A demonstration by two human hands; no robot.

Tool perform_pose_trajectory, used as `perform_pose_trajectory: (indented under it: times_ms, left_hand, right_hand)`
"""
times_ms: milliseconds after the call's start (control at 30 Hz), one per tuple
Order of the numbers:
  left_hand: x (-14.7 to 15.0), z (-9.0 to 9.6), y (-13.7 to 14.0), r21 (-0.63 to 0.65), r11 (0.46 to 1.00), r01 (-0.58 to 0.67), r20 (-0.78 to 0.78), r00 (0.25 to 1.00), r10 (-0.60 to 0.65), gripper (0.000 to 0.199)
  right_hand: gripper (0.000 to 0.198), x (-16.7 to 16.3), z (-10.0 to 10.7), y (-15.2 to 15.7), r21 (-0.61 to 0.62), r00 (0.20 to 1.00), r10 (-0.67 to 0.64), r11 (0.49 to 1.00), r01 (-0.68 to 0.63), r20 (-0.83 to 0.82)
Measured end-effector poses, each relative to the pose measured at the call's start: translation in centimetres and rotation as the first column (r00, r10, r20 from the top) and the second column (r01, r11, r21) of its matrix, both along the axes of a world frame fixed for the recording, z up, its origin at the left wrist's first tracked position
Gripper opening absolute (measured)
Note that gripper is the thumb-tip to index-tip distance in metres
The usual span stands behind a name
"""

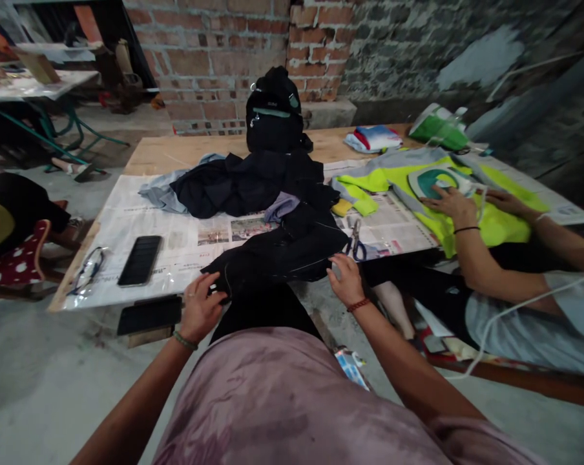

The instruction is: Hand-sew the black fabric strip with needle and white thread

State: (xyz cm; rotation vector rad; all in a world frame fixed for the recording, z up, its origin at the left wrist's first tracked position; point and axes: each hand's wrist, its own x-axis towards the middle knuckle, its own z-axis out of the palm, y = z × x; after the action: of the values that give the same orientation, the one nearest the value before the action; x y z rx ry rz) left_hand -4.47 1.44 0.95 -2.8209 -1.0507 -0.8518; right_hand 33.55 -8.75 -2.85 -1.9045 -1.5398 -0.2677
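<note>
A black garment point(282, 248) with pale seam lines stretches across the table's front edge. My left hand point(202, 307) has its fingers closed on the garment's left end, where a small white spot shows near the fingertips. At the opposite end, my right hand point(347, 282) pinches the garment's edge; the cloth between its fingers is mostly hidden. Just beyond my right fingertips lies a pair of scissors point(356, 244) with dark handles. Behind the garment is a heap of dark clothes point(229, 187), with a grey-purple piece point(281, 206) beside it.
A phone point(140, 260) and glasses point(89, 270) lie on the newspaper-covered table point(115, 223) at left. A black backpack point(274, 113) stands at the back. To my right, a co-worker's hand point(454, 206) holds an iron point(430, 181) on a yellow-grey garment point(495, 219); its white cord hangs nearby.
</note>
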Motion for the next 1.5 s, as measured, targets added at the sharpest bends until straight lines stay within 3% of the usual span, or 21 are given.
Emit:
perform_pose_trajectory:
  times_ms: [167,267,367,467,600,700,767,867,900,967,1100,1200,1300,1400,1500]
  left_hand:
    - [0.4,1.6,-4.1,-0.041,0.945,0.325,-0.097,0.940,-0.328,0.019]
    - [0.4,1.5,-4.8,-0.098,0.922,0.374,-0.092,0.919,-0.383,0.018]
    - [0.1,1.0,-4.5,-0.124,0.921,0.370,-0.069,0.922,-0.380,0.018]
    - [-0.5,0.6,-4.0,-0.160,0.931,0.328,0.013,0.944,-0.330,0.022]
    - [-1.4,1.2,-2.6,-0.261,0.955,0.141,0.184,0.978,-0.094,0.020]
    - [-1.2,3.4,-1.1,-0.387,0.920,0.058,0.302,0.951,0.067,0.019]
    - [-0.5,5.5,0.0,-0.413,0.910,0.033,0.362,0.923,0.131,0.018]
    - [1.1,9.1,1.5,-0.359,0.933,0.028,0.428,0.893,0.138,0.016]
    - [1.7,10.2,1.9,-0.340,0.940,0.028,0.445,0.886,0.134,0.016]
    - [3.0,12.5,2.6,-0.311,0.950,0.014,0.462,0.876,0.139,0.016]
    - [5.1,17.4,3.7,-0.173,0.985,-0.013,0.541,0.834,0.106,0.018]
    - [5.8,20.8,5.3,-0.037,0.997,-0.070,0.612,0.787,0.078,0.022]
    - [5.8,23.4,7.7,0.006,0.998,-0.059,0.645,0.763,0.042,0.030]
    - [5.4,24.7,10.2,-0.033,0.998,-0.060,0.661,0.748,0.066,0.039]
    - [5.0,24.9,11.2,-0.152,0.988,-0.021,0.731,0.670,0.127,0.036]
  right_hand:
    - [0.049,-0.9,2.7,3.4,-0.167,0.990,-0.019,0.985,0.043,0.143]
    - [0.033,-1.0,3.9,6.0,-0.230,0.990,-0.022,0.972,0.054,0.138]
    - [0.016,-0.4,4.7,8.1,-0.219,0.996,-0.079,0.972,0.086,0.039]
    - [0.019,1.1,5.4,9.6,-0.146,0.984,-0.141,0.981,0.124,-0.111]
    - [0.027,2.5,6.1,9.7,0.044,0.977,-0.074,0.996,0.084,-0.199]
    - [0.031,1.4,6.5,7.1,0.134,0.978,0.012,0.991,0.017,-0.208]
    - [0.034,-0.5,6.2,4.4,0.132,0.977,0.094,0.989,-0.069,-0.190]
    - [0.050,-3.7,4.8,0.6,0.005,0.954,0.295,0.956,-0.295,-0.061]
    - [0.057,-4.4,4.1,-0.1,-0.047,0.949,0.315,0.948,-0.316,-0.028]
    - [0.055,-5.1,2.6,-0.3,-0.077,0.973,0.232,0.970,-0.232,-0.013]
    - [0.024,-2.4,1.9,2.5,0.006,0.991,-0.008,1.000,0.009,-0.137]
    - [0.023,0.8,4.8,5.2,0.105,0.959,-0.069,0.989,0.102,-0.275]
    - [0.023,3.1,9.8,7.2,0.231,0.911,-0.043,0.962,0.149,-0.410]
    - [0.022,4.4,14.9,8.7,0.341,0.848,0.061,0.929,0.145,-0.526]
    - [0.024,5.0,18.2,9.8,0.413,0.747,0.243,0.910,0.046,-0.619]
